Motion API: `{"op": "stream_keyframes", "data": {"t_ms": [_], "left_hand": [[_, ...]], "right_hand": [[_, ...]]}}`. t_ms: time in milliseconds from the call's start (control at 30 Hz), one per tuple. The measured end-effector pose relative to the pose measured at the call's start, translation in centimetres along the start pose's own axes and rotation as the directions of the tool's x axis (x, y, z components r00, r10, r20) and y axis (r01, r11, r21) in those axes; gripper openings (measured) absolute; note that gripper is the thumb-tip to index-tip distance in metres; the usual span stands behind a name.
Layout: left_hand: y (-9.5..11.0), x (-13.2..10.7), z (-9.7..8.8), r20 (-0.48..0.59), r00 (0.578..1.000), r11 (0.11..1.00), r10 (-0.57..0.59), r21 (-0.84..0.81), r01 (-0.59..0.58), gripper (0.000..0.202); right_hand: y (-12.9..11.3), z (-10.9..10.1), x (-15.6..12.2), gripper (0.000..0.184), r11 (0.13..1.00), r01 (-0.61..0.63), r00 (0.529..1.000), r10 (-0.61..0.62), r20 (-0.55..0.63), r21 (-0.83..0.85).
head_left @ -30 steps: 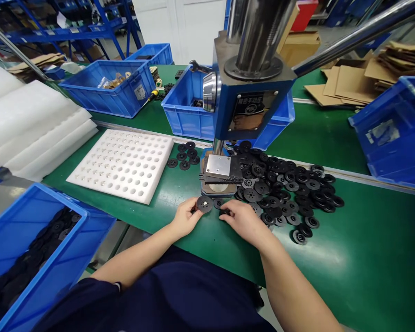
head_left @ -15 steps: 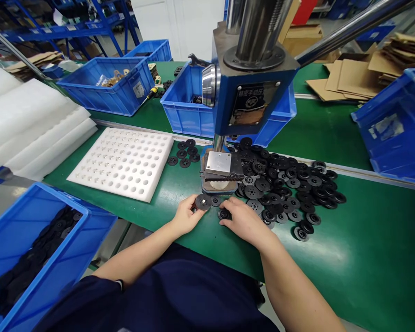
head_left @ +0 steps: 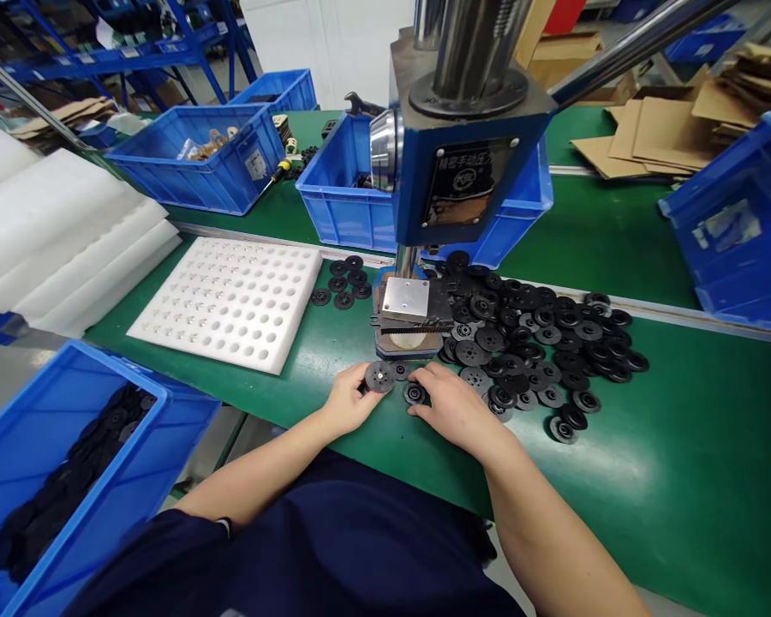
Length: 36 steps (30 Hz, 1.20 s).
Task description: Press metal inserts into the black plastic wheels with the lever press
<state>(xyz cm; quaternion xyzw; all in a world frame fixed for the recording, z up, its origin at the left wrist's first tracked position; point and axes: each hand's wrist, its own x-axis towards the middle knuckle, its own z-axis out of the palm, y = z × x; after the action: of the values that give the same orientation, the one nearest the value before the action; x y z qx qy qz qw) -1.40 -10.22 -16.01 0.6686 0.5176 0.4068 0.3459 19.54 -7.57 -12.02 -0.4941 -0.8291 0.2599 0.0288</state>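
Note:
My left hand point(head_left: 347, 400) pinches a black round disc point(head_left: 379, 376) with a pale centre, held just in front of the small blue hand press point(head_left: 463, 163). My right hand point(head_left: 450, 403) rests on the green mat beside it, fingers curled on a smaller black wheel point(head_left: 415, 393). Directly behind both hands sits the press base with its metal plate point(head_left: 406, 299) and a toothed black part. A heap of black wheels point(head_left: 533, 334) spreads to the right of the press.
A white foam tray with holes point(head_left: 228, 302) lies left of the press, a few black wheels point(head_left: 343, 287) beside it. Blue bins stand at front left point(head_left: 57, 463), back left point(head_left: 199, 158), behind the press point(head_left: 340, 201) and far right point(head_left: 738, 240). Cardboard sheets point(head_left: 648, 133) lie at back right.
The right hand has drawn a small wheel closer and shifted slightly up toward the press; the left hand keeps its disc in nearly the same place. The view has tilted a little.

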Motion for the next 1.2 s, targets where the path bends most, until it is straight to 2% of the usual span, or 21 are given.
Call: {"op": "stream_keyframes", "data": {"t_ms": [133,233,367,433,533,600,700,833,1000,1200], "left_hand": [[0.0,0.1,-0.1,0.013,0.997,0.997,0.072,0.024,-0.072,0.022],[0.0,0.1,-0.1,0.027,0.996,0.996,0.083,0.021,-0.084,0.023],[-0.1,0.0,-0.1,-0.001,0.999,0.999,0.044,0.003,-0.044,0.023],[-0.1,0.0,-0.1,-0.007,0.999,0.999,0.040,-0.010,-0.041,0.021],[-0.1,0.1,-0.1,0.011,0.998,0.998,0.064,0.005,-0.064,0.018],[-0.1,0.1,-0.1,0.022,0.995,0.995,0.094,0.023,-0.095,0.016],[-0.2,0.1,-0.1,0.046,0.987,0.988,0.153,0.023,-0.154,0.013],[-0.3,0.0,0.1,0.067,0.974,0.976,0.217,0.013,-0.218,0.015],[-0.4,0.1,0.2,0.074,0.962,0.963,0.264,0.029,-0.267,0.016],[-0.5,0.1,0.0,0.119,0.958,0.962,0.259,0.056,-0.267,0.020]], "right_hand": [[-0.4,0.5,0.0,0.041,0.998,-0.030,0.996,0.026,-0.083,-0.048],[-0.7,0.5,0.0,0.030,0.993,-0.060,0.994,0.050,-0.096,-0.100],[-0.4,0.2,0.1,0.019,0.999,-0.030,0.990,0.028,-0.137,-0.010],[-0.2,0.1,0.1,0.021,0.995,0.031,0.968,-0.006,-0.249,0.096],[-0.2,0.5,-0.1,0.029,0.951,0.205,0.896,-0.087,-0.434,0.231],[-0.5,1.0,-0.3,0.032,0.908,0.309,0.857,-0.137,-0.497,0.284],[-1.4,1.7,-0.4,0.034,0.869,0.389,0.839,-0.195,-0.508,0.308],[-2.0,2.0,-0.4,0.030,0.863,0.443,0.818,-0.277,-0.505,0.244],[-2.0,1.9,-0.4,0.030,0.872,0.446,0.810,-0.295,-0.507,0.204],[-2.0,2.0,-0.3,0.029,0.867,0.463,0.798,-0.318,-0.512,0.184]]}}
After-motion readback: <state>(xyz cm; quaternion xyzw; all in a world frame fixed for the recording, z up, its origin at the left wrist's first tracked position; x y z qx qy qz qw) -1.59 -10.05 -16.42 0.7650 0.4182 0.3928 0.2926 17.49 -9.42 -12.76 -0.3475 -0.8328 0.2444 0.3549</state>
